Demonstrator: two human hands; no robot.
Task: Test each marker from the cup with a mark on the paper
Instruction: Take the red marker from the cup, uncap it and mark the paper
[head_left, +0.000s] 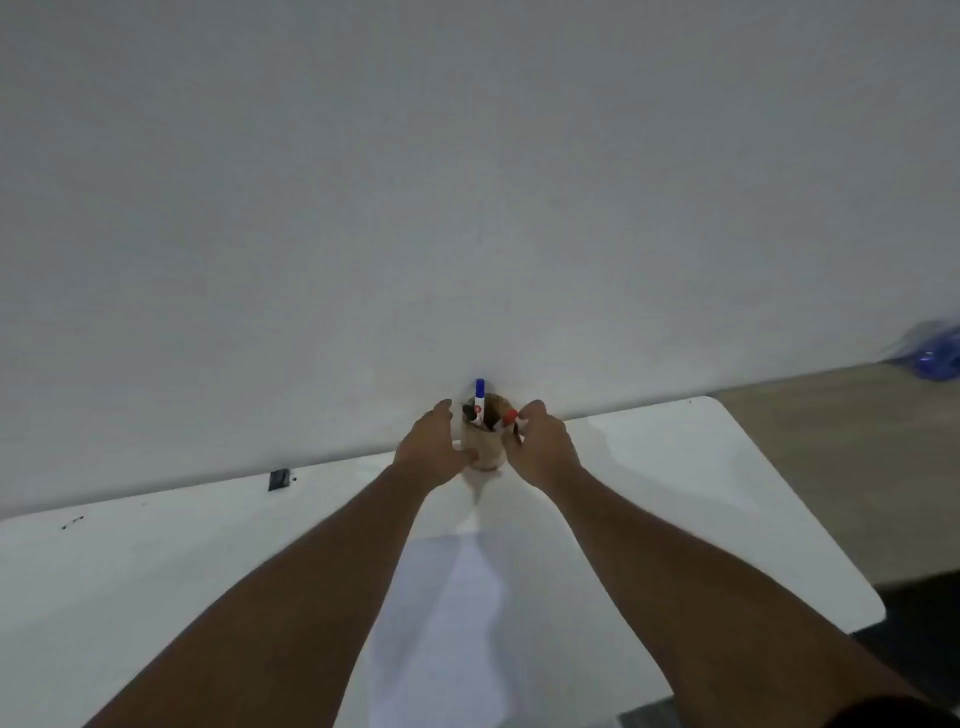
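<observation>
Markers are seen standing in a brown cup (485, 451) at the far edge of the white surface (675, 483), against the wall. The left hand (431, 447) is curled around the cup's side. The red-capped marker (506, 419) is pinched by the right hand (540, 447) fingers (524, 415). Paper (447, 597) is laid nearer, between the forearms
</observation>
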